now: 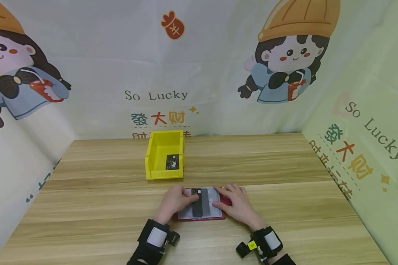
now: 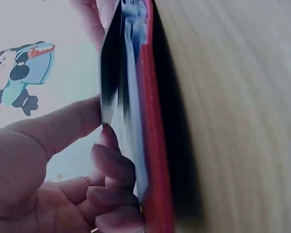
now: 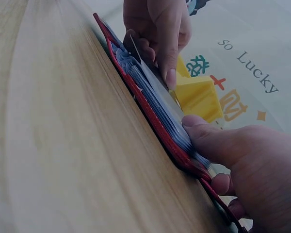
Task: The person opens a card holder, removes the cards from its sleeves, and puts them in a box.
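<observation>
Red cover material is backing the card holder [image 1: 215, 213], which is lying on the worktop [image 1: 285, 165] at the lower centre of the frame. The left hand [image 1: 175, 200] is pinching a black card [image 1: 196, 210] between thumb and fingers over the clear sleeves; whether the card's edge is sitting inside a sleeve cannot be told. The right hand [image 1: 237, 202] is gripping the holder's right side, its thumb pressing on the sleeves. Slightly left of the frame's middle, a yellow bin [image 1: 164, 175] is holding a second card [image 1: 172, 162].

Handling, as judged: the card is probably light, stiff and slick; grasp it by one edge. The sleeves are appearing thin and limp, likely to cling or crease; brace them together with the firmer cover.
</observation>
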A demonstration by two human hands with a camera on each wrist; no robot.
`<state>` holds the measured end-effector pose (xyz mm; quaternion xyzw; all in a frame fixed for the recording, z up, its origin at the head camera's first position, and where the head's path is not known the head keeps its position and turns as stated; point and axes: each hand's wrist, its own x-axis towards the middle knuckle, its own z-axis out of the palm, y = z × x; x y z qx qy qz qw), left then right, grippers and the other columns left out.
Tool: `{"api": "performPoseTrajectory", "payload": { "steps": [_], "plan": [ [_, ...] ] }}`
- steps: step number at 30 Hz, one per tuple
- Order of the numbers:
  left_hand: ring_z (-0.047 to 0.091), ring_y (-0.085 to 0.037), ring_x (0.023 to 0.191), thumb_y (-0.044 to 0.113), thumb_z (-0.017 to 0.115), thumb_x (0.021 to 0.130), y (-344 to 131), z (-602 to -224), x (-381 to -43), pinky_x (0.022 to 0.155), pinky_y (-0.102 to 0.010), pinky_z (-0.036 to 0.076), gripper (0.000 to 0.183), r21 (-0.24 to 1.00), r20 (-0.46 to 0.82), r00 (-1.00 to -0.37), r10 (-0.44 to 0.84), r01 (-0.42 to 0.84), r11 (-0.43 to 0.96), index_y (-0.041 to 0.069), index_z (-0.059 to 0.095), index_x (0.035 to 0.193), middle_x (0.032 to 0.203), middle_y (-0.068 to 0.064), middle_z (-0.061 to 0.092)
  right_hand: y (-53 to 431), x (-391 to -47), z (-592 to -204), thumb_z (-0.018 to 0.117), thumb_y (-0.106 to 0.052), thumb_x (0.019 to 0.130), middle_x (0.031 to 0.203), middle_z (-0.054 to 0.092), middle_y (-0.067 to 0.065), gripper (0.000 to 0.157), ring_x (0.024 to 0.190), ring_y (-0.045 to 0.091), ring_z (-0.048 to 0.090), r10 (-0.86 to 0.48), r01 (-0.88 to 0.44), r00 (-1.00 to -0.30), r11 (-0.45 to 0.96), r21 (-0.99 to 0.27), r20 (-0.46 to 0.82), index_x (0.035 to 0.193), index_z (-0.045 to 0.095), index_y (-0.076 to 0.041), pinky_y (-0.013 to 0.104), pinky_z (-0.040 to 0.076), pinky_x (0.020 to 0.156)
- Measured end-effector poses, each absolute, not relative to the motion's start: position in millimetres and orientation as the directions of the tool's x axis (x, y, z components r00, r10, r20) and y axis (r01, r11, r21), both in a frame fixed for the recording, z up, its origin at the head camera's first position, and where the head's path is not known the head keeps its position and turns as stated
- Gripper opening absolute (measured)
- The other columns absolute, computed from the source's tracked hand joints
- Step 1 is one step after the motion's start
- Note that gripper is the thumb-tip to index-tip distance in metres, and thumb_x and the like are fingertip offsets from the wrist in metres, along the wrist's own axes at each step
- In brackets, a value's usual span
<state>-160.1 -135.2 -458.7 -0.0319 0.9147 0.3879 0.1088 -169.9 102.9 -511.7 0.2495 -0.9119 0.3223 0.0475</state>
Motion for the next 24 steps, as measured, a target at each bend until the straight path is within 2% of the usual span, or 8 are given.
{"api": "performPoseTrajectory", "payload": {
  "steps": [14,20,24],
  "plan": [
    [0.054,-0.015,0.067,0.024,0.084,0.089,-142.0,-458.8,-157.3,0.059,-0.026,0.037,0.026,0.759,-0.182,-0.983,-0.004,-0.142,0.635,0.001,0.076,0.078,0.070,-0.001,0.065,102.2,-168.5,-509.9,0.081,-0.031,0.092,0.102,0.066,0.001,0.051,0.095,0.017,0.050,-0.416,-0.482,-0.874,0.674,-0.560,0.251,0.137,0.071,-0.010,0.039,0.033,0.087],
    [0.061,-0.010,0.057,0.015,0.083,0.090,-144.3,-463.4,-157.3,0.056,-0.023,0.051,0.020,0.836,-0.201,-0.979,-0.011,-0.178,0.520,-0.001,0.075,0.083,0.064,-0.002,0.069,102.1,-168.1,-508.9,0.080,-0.030,0.092,0.104,0.066,0.003,0.052,0.097,0.019,0.050,-0.419,-0.471,-0.878,0.668,-0.576,0.232,0.139,0.069,-0.009,0.040,0.032,0.089],
    [0.061,-0.008,0.053,0.011,0.081,0.091,-147.2,-465.8,-158.1,0.055,-0.022,0.053,0.016,0.875,-0.202,-0.979,-0.016,-0.187,0.447,-0.003,0.076,0.087,0.064,-0.002,0.070,102.1,-169.0,-509.9,0.080,-0.031,0.092,0.106,0.067,0.004,0.052,0.098,0.020,0.051,-0.422,-0.475,-0.876,0.669,-0.572,0.234,0.139,0.069,-0.009,0.041,0.033,0.090]
  ]
}}
